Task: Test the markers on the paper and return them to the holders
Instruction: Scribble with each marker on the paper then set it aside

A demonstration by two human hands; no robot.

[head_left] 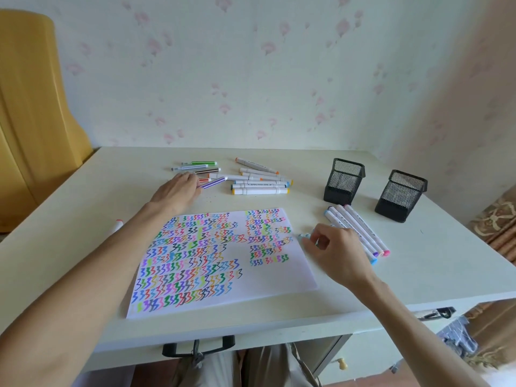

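While reaching left, note left hand (178,191) over slim markers (199,170) at far side of table (83,233), fingers curled round purple marker (213,182), whose far end pokes out to the right. Right hand (332,247) beside right edge of paper (223,263), fingertips pinching something small and pale blue (303,236), probably a cap or marker tip; too small to tell which. Row of fat markers (360,233) partly under that hand, lying just in front of two mesh holders (344,181), both seemingly empty. More fat markers (261,181) loose at table's far middle. One more marker (117,226) half hidden behind left forearm.

Judged step: picking next marker for testing. To do it well:

- Lift purple marker clear of neighbours without rolling them; pinch near middle for balance.
- Bring across to right hand, pull cap straight off, keep cap in fingers rather than loose on table.
- Aim for bare white at paper's lower right; upper and left parts already crowded with squiggles.
- Steady paper with free hand while drawing; light pressure enough.
- Recap until seated, then drop upright in nearer holder.
- Keep tested and untested apart, to avoid repeats.
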